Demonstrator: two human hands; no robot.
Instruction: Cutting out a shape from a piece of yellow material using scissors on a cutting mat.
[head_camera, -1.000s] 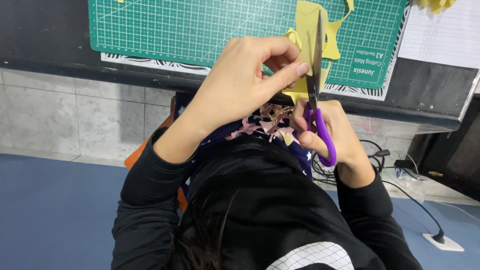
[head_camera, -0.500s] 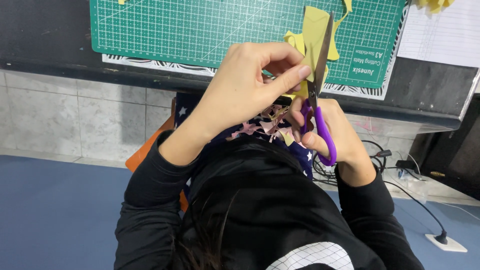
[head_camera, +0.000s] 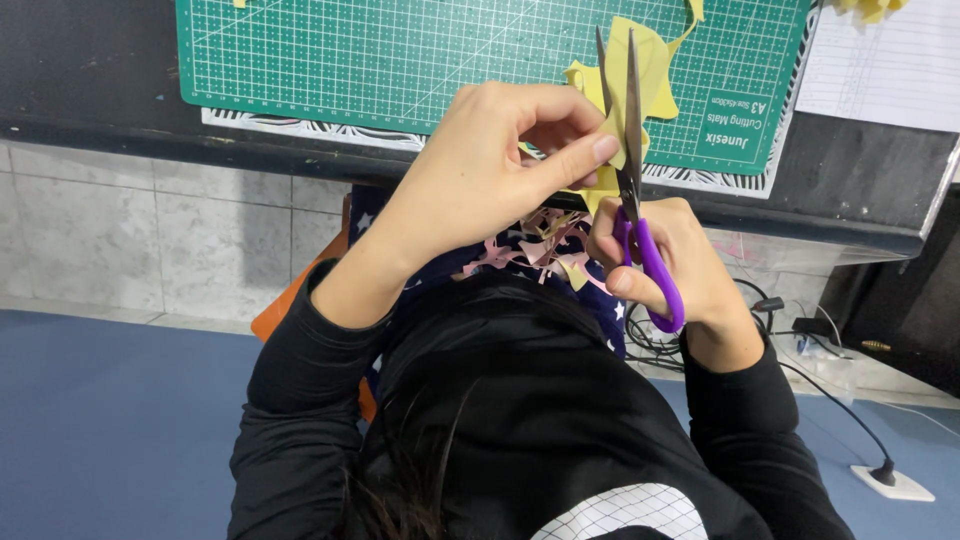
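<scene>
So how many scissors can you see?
1: the purple-handled scissors in the right hand, blades open around the yellow paper that the left hand pinches. Others may be hidden.

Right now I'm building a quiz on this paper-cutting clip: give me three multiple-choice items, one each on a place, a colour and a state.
1. Where do the small pink and yellow paper scraps lie?
A on the green gridded cutting mat
B in the person's lap
C on the blue floor

2. What colour are the scissor handles?
A purple
B red
C black

3. What does the left hand do?
A rests flat
B pinches the yellow paper sheet
C holds a cable

B: scraps sit between the arms.
A: purple-handled scissors in the right hand.
B: fingertips grip the sheet.
</scene>
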